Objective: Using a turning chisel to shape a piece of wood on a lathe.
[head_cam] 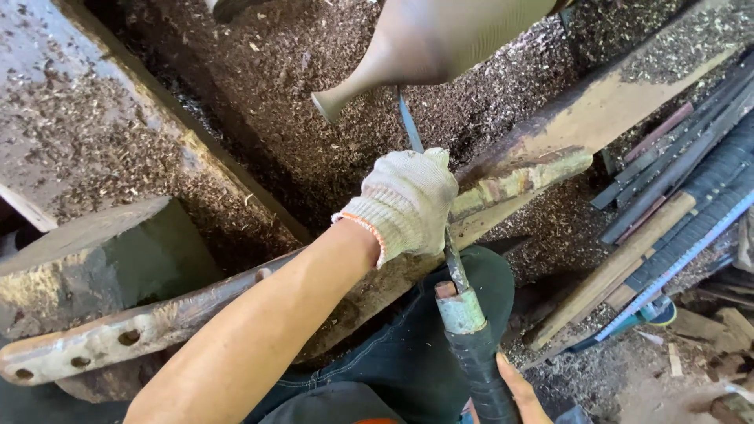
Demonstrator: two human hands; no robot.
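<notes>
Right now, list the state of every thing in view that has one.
Left hand: gloved, pressing the chisel blade onto the tool rest.
Right hand: bare, mostly hidden; whether it grips the handle is unclear.
Chisel: tip raised against the wooden workpiece.
Wooden workpiece: vase-shaped, mounted above the shavings; spinning cannot be told.
Tool rest: worn, lying crosswise.
Spare tools: lying piled at right.

Head cam, one view only: looks steeply down from above, close in on gloved left hand (pixel 404 200) at tool rest (pixel 236 302), lap below.
</notes>
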